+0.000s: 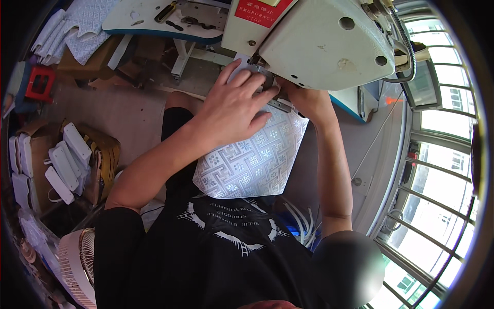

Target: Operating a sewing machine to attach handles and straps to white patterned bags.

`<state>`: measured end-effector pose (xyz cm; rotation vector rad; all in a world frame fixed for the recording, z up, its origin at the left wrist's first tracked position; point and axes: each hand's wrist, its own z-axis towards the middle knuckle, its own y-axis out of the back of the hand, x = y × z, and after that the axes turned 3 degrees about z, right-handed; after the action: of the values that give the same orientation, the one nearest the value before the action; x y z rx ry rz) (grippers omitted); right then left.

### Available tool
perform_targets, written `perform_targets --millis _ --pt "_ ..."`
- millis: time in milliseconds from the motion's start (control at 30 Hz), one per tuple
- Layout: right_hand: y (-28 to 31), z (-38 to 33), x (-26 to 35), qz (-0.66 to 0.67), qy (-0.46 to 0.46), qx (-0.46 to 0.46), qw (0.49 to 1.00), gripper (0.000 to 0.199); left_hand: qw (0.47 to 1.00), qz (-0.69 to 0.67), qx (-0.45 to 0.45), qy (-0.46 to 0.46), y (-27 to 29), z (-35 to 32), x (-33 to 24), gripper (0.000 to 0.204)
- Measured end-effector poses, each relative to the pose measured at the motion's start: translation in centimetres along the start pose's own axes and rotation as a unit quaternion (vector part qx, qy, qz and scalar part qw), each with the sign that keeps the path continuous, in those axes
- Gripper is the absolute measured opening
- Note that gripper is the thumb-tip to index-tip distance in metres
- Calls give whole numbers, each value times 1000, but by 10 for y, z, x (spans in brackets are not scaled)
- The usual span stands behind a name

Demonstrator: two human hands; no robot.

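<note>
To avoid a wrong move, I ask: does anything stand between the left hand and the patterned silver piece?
Nothing visible does: the left hand lies over the upper part of the patterned silver piece. The white machine head partly hides the right hand.

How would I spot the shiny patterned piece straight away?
Find the big white machine at the top. Just below it, partly under the left hand, is a silvery piece with flowers and boxy lines. Similar cloth lies upper left; this piece is by the black shirt.
</note>
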<state>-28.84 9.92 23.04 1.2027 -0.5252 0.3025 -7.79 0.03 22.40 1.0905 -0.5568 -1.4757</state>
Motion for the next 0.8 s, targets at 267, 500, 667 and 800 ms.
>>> perform_targets --millis 267,500,667,800 --pt "2 0 13 82 -79 0 994 24 981 -177 -45 62 -55 34 68 46" --pt "-6 -2 5 79 -70 -36 994 26 994 -96 -24 48 -49 47 65 55" --pt "-4 -3 7 63 -74 -38 995 26 971 -180 72 137 -29 48 60 45" --pt "-6 -3 6 53 -82 -43 994 25 982 -164 -8 88 -15 11 54 20"
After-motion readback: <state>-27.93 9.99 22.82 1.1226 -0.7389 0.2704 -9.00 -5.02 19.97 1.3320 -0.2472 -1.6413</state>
